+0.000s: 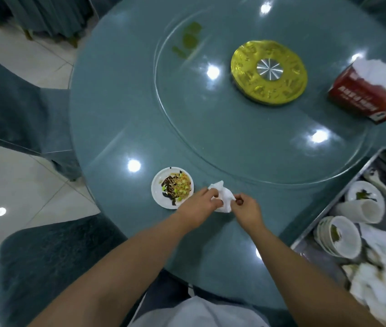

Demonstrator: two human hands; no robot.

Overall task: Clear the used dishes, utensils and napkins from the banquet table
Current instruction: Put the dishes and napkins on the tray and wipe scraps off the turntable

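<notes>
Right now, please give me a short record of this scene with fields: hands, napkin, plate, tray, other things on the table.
left hand: left hand grips the napkin's left side
right hand: right hand pinches its right side
napkin: white crumpled napkin, near table edge
plate: small white plate with food leftovers, left of the napkin
tray: metal tray at right, holding used bowls and napkins
other: red tissue box; gold disc on glass turntable

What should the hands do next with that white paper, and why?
Probably scrunch the crumpled white napkin and drop it in the metal tray on the right: the left hand and right hand both pinch it, and the tray already holds used napkins and bowls.
</notes>
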